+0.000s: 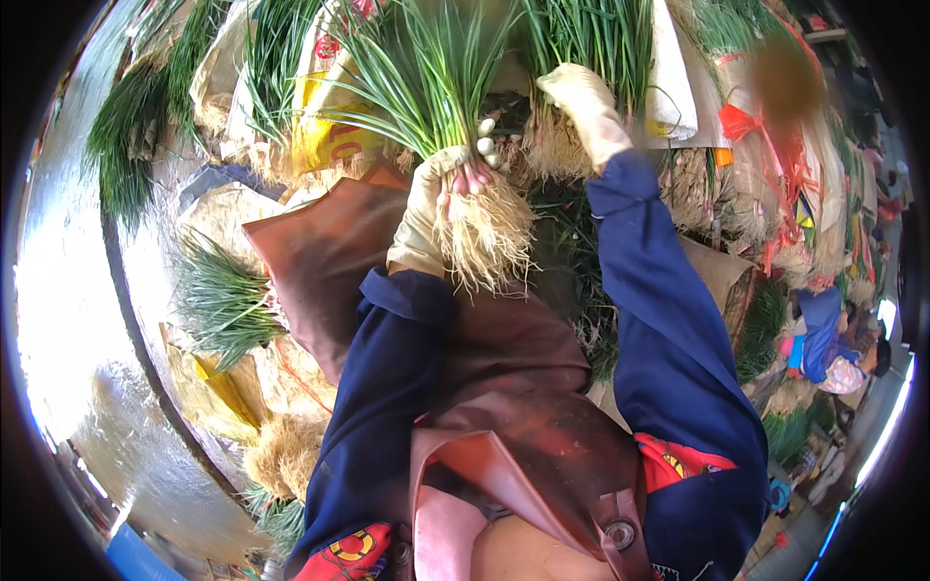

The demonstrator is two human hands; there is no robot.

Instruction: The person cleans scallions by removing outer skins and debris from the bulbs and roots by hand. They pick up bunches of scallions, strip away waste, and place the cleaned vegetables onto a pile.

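My left hand [423, 215], in a pale glove, is wrapped round a bunch of spring onions [441, 97]. Their long green leaves fan out away from me, and the pinkish bulbs and straw-coloured roots [484, 232] hang below the fist. A few round white bulbs [485, 137] stick out at the bunch's right side. My right hand [581, 102], gloved too, lies farther off to the right, over another bunch of spring onions [605, 39]. Its fingers are curled together; what they hold, if anything, is hidden.
A brown apron [504, 387] covers my lap. More spring onions [228, 295] lie at the left on sacking, beside a shiny wet floor [126, 387]. Bundles line the far side between sacks [673, 82]. Red plastic strips [775, 165] hang at the right; a person [823, 334] is beyond.
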